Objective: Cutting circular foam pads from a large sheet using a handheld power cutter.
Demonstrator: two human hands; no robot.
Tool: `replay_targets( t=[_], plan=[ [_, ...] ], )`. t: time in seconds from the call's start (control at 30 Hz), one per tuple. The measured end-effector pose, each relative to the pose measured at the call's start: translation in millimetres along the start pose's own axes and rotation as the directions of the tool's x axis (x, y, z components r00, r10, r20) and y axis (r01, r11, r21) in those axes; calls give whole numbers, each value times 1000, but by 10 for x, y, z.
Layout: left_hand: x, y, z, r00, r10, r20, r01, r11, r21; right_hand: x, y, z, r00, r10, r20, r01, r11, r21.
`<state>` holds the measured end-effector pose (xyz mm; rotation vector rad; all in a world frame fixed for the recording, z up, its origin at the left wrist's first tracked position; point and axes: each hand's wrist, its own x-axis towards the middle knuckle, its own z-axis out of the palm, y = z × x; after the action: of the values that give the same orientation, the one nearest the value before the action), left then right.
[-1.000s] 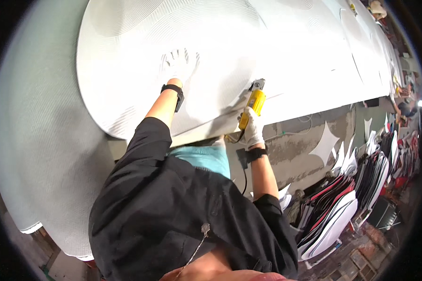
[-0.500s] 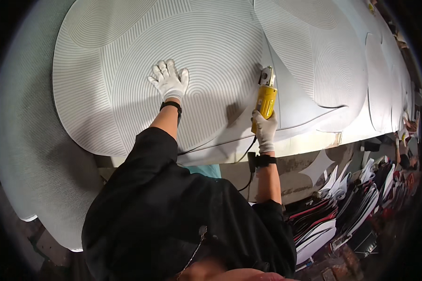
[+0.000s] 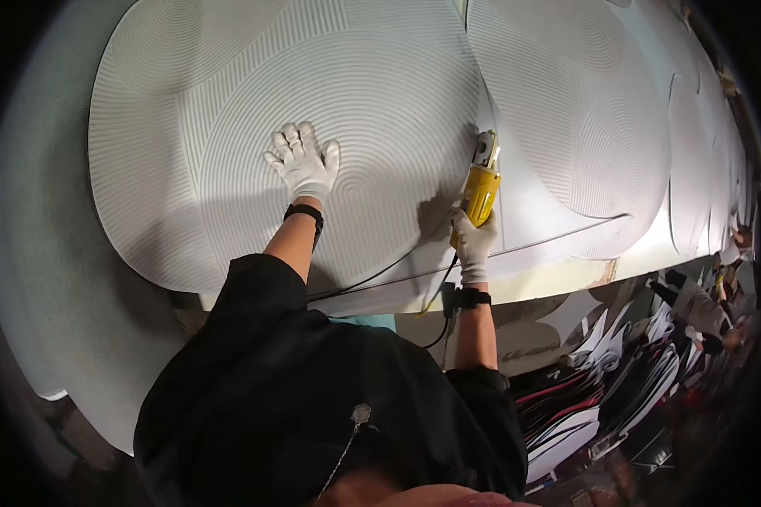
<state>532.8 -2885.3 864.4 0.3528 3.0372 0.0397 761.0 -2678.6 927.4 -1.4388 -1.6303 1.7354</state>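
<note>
- Nearest: black sleeves [image 3: 313,380] rising from the lower edge, a black strap at each wrist, white work gloves on both hands.
- Right hand [image 3: 472,241]: fingers closed tight around the rear of a yellow handheld power tool [image 3: 480,190]; looks like a small grinder or rotary cutter, exact type not clear.
- Black cord [image 3: 380,275] trailing from the tool's rear, across the panel's lower edge and down past the right wrist.
- Tool nose, grey metal, sitting at the seam where two relief sections meet; contact with the surface likely but hidden by the head itself.
- Left hand [image 3: 303,160]: fingers spread apart, palm flat on the white relief panel [image 3: 228,101], gripping nothing, bracing only.
- Panel: large, white, covered in fine concentric and straight grooves, lying broad across the upper view; second grooved section [image 3: 583,110] to the right, separated by a curved seam.
- Step in hand, judged: trimming or dressing the seam line with the tool while the free hand steadies the body against the panel.
- Next move likely calls for a steady feed along the curve, light pressure, cord kept clear of the head, left palm kept well apart from the tool path.
- Beyond the panel's edge, lower right: a heap of flat white, black and red offcuts [image 3: 600,406] on the floor.
- Far right rim: another person [image 3: 702,313], partly visible, too small to say more.
</note>
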Motion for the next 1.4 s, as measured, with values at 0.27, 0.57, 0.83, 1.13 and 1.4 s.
replay_targets(
  t=[0.27, 0.57, 0.83, 1.13, 1.4],
  plan=[
    [-3, -38, -5, 997, 34, -65, -36, 999, -30, 380, -289, 47, 989, -147, -12, 142, 972, -186],
    [-19, -45, -80, 997, 43, -70, -46, 998, -37, 682, -968, 367, 989, -145, 6, 144, 988, 46],
    [-89, -125, -139, 971, 218, -97, -227, 970, -91, -1094, -761, -483, 960, -187, 209, 25, 799, 600],
    [-2106, 1338, -396, 160, 962, 222, -973, 191, -129, -3761, 624, -1312, 907, 287, -310, -3, 738, 675],
    [-1823, 1478, 430, 399, 855, 331, -916, 358, 179, -4920, 1918, -937, 783, 484, -390, 407, 74, 910]
  ],
)
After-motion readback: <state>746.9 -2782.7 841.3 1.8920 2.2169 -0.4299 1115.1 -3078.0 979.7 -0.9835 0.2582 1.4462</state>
